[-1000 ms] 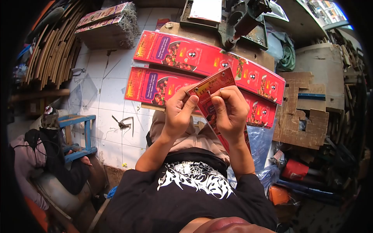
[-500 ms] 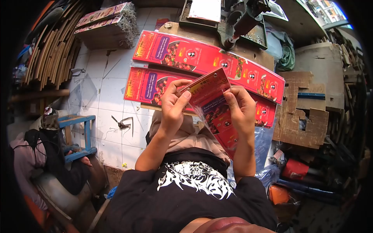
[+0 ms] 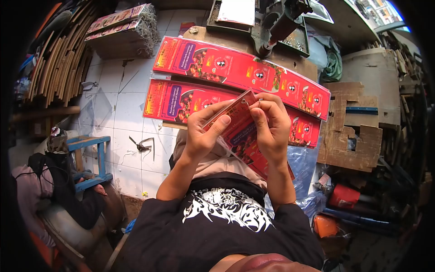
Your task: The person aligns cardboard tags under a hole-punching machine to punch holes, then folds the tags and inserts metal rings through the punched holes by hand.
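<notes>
A long red printed strip (image 3: 247,145) slants across my lap, its upper end between my hands. My left hand (image 3: 205,129) grips the strip's left edge, thumb on the printed face. At the top corner, my right hand (image 3: 270,122) is closed in a pinch on a small thin piece that looks like a wire or string, too small to make out fully. Beyond my hands, an upper stack of red strips (image 3: 240,68) and a lower stack of red strips (image 3: 199,97) lie on a wooden board.
A dark metal press (image 3: 283,29) stands behind the stacks. Cut cardboard (image 3: 349,140) lies to the right. A blue stool frame (image 3: 100,156) is at the left, near another person's hand (image 3: 99,189). Bundled strips (image 3: 122,34) sit at the back left, and pliers-like tools (image 3: 142,146) lie on the floor.
My right hand has moved up and left towards the strip's top corner. The strip has tilted, and its upper end is lower than before.
</notes>
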The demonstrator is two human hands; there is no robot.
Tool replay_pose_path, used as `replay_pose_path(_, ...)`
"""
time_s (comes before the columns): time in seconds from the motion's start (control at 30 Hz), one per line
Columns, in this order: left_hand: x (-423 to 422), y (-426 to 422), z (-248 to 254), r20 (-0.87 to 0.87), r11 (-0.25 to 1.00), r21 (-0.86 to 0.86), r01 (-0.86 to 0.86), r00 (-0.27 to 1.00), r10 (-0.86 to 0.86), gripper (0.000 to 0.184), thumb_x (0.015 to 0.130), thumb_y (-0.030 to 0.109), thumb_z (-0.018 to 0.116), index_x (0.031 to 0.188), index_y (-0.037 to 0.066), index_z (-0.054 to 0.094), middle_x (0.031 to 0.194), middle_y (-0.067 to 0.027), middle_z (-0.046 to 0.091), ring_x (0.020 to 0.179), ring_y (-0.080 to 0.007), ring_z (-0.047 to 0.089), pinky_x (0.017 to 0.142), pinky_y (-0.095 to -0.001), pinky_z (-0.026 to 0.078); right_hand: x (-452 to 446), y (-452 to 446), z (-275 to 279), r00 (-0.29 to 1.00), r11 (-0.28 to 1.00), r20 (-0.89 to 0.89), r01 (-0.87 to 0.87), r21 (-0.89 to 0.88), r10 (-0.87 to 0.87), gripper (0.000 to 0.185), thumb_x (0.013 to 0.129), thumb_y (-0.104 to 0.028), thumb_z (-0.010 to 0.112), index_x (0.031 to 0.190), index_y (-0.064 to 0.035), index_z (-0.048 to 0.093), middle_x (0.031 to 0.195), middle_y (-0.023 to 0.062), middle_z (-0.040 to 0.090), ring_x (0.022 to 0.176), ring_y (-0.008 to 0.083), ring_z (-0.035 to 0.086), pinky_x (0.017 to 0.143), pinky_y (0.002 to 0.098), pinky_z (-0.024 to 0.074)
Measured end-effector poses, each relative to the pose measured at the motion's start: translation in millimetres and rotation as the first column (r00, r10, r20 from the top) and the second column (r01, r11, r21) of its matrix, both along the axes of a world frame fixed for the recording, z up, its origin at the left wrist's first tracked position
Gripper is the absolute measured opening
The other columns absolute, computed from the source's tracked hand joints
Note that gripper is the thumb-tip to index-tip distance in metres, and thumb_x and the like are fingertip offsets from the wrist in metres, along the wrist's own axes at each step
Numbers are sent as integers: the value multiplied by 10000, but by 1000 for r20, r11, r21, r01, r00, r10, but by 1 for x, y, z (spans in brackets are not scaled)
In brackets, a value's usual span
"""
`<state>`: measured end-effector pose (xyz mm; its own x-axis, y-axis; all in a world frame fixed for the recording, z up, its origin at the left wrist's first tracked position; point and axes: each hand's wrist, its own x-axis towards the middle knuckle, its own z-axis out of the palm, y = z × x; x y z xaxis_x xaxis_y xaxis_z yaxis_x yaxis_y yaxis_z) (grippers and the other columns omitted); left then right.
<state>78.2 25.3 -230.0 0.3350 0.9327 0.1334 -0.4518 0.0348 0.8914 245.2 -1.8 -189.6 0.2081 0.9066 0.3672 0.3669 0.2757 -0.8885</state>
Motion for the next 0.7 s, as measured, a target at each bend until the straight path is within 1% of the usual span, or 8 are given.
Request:
replay_pose_path(0.2,-1,-1,9,17,1000,20,18,1000,-18,346,925,51,581,1245,-80,569,1097,-138,685,982,-135,641,866,-259,504,-3,-1,4,999,1000,42,13,-8,-12,75,874,-53,666,880,16,636,971,127,634,821,212,619,705,291,491)
replay_pose_path(0.27,-3,-1,11,-43,998,55,20,999,-17,352,917,44,579,1246,-83,568,1087,-138,688,976,-135,644,861,-259,504,-5,-2,4,997,999,71,41,-8,-40,70,867,-42,665,883,17,632,958,129,636,806,218,624,694,297,494)
replay_pose_path(0.3,-3,-2,11,-42,998,55,19,999,-17,352,917,44,579,1246,-83,568,1087,-138,688,976,-135,644,861,-259,504,-6,-2,5,997,999,72,40,-8,-40,70,867,-42,665,883,17,632,958,129,636,806,218,624,694,297,494)
replay_pose_path(0.37,-3,-3,10,-60,998,69,-5,998,9,348,907,38,578,1233,-84,577,1064,-141,695,956,-136,651,849,-259,509,-7,-1,7,984,997,164,54,56,-63,58,861,-22,660,884,18,625,944,137,637,779,232,632,672,308,501)
replay_pose_path(0.4,-3,-3,12,-58,997,71,-5,998,9,348,907,38,578,1233,-84,577,1064,-141,695,956,-136,651,849,-259,509,-9,-1,9,984,997,166,54,59,-63,58,861,-22,660,884,18,625,944,137,637,779,232,632,672,308,501)
replay_pose_path(0.47,-4,-4,15,-132,986,158,-43,989,64,344,897,35,581,1219,-85,589,1036,-149,704,925,-140,662,827,-262,520,-12,-2,12,969,994,224,91,57,-102,48,855,-2,653,879,18,618,936,147,636,758,253,637,656,322,508)
replay_pose_path(0.57,-4,-3,14,-163,973,224,-63,981,101,341,892,34,580,1213,-82,595,1024,-156,707,906,-146,670,810,-267,530,-16,-2,14,955,990,263,115,84,-133,50,845,7,656,869,21,615,927,154,633,741,271,635,643,333,511)
replay_pose_path(0.7,-5,-4,14,-187,962,261,-78,974,130,336,890,31,579,1207,-81,599,1021,-160,708,905,-151,674,807,-271,533,-17,-4,19,942,989,302,124,83,-144,57,836,-1,667,858,16,618,929,154,633,753,277,635,647,339,510)
